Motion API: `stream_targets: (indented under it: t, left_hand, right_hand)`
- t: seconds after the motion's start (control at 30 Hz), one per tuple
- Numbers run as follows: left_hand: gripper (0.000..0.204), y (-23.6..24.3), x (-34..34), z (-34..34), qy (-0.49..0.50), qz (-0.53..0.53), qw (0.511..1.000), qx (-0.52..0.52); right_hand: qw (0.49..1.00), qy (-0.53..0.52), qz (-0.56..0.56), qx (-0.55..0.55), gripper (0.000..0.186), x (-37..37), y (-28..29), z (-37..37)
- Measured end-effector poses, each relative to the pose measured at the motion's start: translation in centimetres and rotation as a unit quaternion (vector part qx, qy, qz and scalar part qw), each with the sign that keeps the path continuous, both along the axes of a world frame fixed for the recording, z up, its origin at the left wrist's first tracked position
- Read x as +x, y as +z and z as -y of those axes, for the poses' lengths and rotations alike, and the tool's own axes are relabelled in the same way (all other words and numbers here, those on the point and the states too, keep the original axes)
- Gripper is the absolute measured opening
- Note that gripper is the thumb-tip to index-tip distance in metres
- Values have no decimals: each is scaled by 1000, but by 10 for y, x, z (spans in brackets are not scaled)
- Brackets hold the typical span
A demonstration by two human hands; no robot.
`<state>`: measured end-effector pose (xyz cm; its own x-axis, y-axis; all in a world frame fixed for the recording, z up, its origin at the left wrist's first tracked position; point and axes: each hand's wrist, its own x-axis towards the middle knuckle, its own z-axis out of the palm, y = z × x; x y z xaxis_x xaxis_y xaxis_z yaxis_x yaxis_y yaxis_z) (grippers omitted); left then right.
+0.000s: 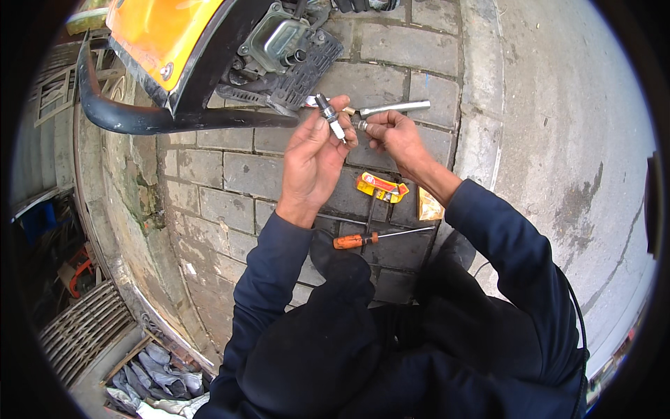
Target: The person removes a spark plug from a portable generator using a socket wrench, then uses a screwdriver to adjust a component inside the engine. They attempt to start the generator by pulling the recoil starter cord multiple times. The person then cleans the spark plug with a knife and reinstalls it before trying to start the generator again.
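Note:
In the middle of the head view, my left hand [314, 153] holds a spark plug [329, 117] with a white insulator and a metal threaded end, tilted upward. Just to its right, my right hand [396, 143] pinches a small metal piece [361, 126] close to the plug. A long silver tubular tool [394, 107] lies behind the right hand on the pavers. Below the hands are a crumpled red-and-yellow small box [382, 187], a square packet [431, 202] and an orange-handled screwdriver [354, 241].
At upper left stands an orange-and-black machine [157, 38] with an exposed engine [272, 42] and a black curved bar [132, 119]. A stained wall edge runs down the left, beside metal grating [84, 332] and grey bagged material [157, 380]. Concrete ground [558, 140] borders the pavers at right.

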<state>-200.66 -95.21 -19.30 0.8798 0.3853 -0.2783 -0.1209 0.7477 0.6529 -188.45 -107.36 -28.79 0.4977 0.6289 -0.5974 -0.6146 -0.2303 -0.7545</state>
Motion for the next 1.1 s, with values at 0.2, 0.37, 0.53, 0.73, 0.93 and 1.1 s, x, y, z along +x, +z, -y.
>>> stream_targets:
  t: [0.2, 0.37, 0.53, 0.73, 0.93, 1.1]
  left_hand:
    - [41, -7, -5, 0, 1, -23, 1000, 10]
    - [40, -15, -16, 0, 16, -69, 997, 42]
    - [38, -22, -30, -1, 13, -126, 990, 69]
    - [37, -25, -40, 0, 9, -158, 985, 66]
    - [37, -22, -41, -2, 3, -128, 991, 39]
    - [38, -23, -40, -3, -4, -112, 993, 24]
  right_hand:
    - [981, 72, 165, -66, 14, -14, -52, 8]
    - [885, 139, 437, -77, 16, -10, -61, 19]
    - [793, 214, 562, -98, 17, -8, -50, 21]
    - [795, 239, 545, -120, 20, -8, -42, 17]
    - [803, 236, 532, -125, 22, -6, -40, 16]
    - [801, 242, 533, -126, 24, -6, -38, 16]
